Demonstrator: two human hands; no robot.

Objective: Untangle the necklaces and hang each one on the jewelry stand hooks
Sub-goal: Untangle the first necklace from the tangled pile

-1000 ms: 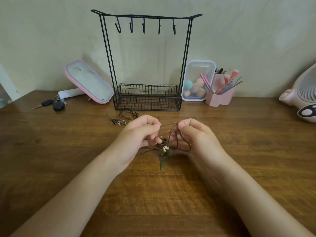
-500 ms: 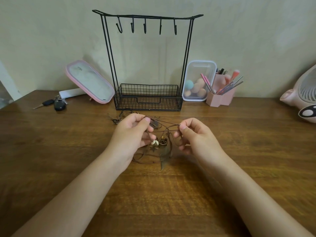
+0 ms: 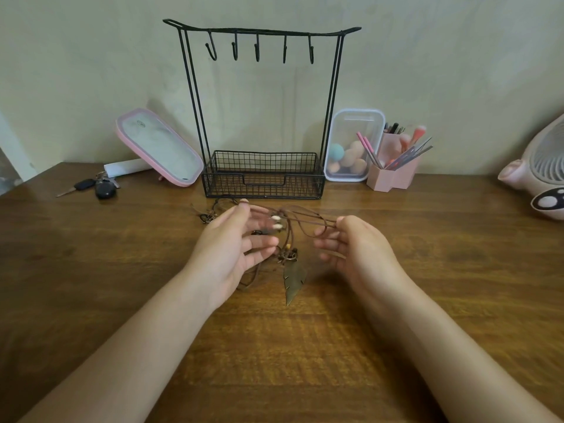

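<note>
**A:** What is closest?
**B:** The brown cord necklace (image 3: 305, 218). Its metal leaf charm (image 3: 294, 279) hangs tip down over the wooden table (image 3: 305, 346).
**A:** And the hands?
**B:** The left hand (image 3: 241, 248) is spread and blurry, with cords lying across its fingers. The right hand (image 3: 357, 248) pinches the cords. They run side to side.
**A:** How will it feel?
**B:** Light and floppy, I think. Hold the cord, not the beads.
**A:** Farther back?
**B:** The black wire jewelry stand (image 3: 262, 175). Its hooks (image 3: 258, 50) are bare.

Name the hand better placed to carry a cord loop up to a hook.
Probably right. The right hand pinches the taut cords clear of the pendants; the left hand is spread, blurred, among them.
</note>
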